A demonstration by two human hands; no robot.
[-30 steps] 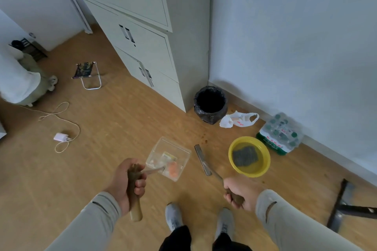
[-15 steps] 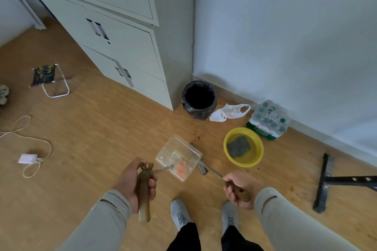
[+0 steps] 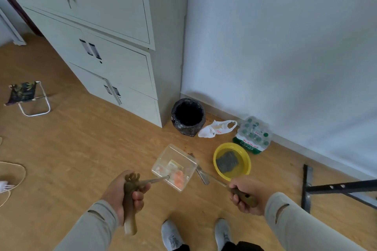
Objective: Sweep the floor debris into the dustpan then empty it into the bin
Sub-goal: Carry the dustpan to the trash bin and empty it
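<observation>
Wooden floor (image 3: 85, 149) runs up to a pale wall, with a grey metal cabinet (image 3: 114, 51) standing in the corner. Nearest to me, the person's left hand (image 3: 124, 191) is wrapped round the brown handle of a clear dustpan (image 3: 175, 166), which is held low over the floor with orange and white scraps lying inside it. Their right hand (image 3: 247, 194) is clenched on the brown handle of a small brush (image 3: 201, 172), whose head sits just right of the pan, tucked partly under its edge. Farther off, the black-lined bin (image 3: 188, 116) stands against the cabinet's side, well apart from the pan. Right of the bin lie a white plastic bag (image 3: 216, 128), a shrink-wrapped pack of bottles (image 3: 253, 134) and a yellow basin (image 3: 232, 161) with water and a dark cloth in it.

Emptying looks to be next. The pan is shallow and its load is light, so tipping it on the way could shed scraps onto the floor. The basin sits close to the path, and a careless swing might drop debris into the water.
</observation>
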